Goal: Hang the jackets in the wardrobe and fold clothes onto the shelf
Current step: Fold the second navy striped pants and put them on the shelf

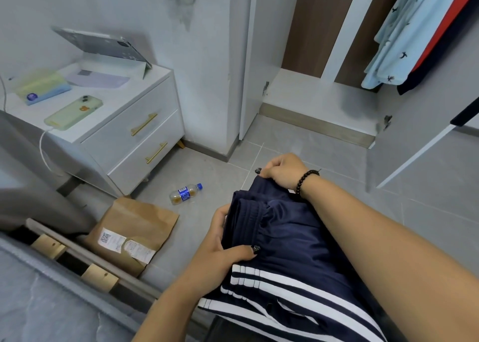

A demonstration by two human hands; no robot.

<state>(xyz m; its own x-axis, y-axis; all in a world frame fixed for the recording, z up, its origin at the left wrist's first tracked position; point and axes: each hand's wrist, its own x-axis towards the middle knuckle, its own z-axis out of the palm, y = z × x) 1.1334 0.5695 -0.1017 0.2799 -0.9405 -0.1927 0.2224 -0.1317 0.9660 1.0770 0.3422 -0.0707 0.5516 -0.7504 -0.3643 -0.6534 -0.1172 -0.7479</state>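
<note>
Low in the middle of the frame, the left hand (228,240) holds the side of a dark blue garment (285,251) with white stripes, its fingers (243,251) curled over the cloth. Just above it, the right hand (281,171) pinches the top edge of the same garment. I think the folding is only partly done, and this piece is not on a shelf yet.

On the grey floor (324,155) lie a brown paper bag (134,234) and a small bottle (185,193). At the left stands a white nightstand (140,134) with a phone (74,112) on top. At the upper right, the open wardrobe (311,92) already has a light blue shirt (396,35) hanging inside.
</note>
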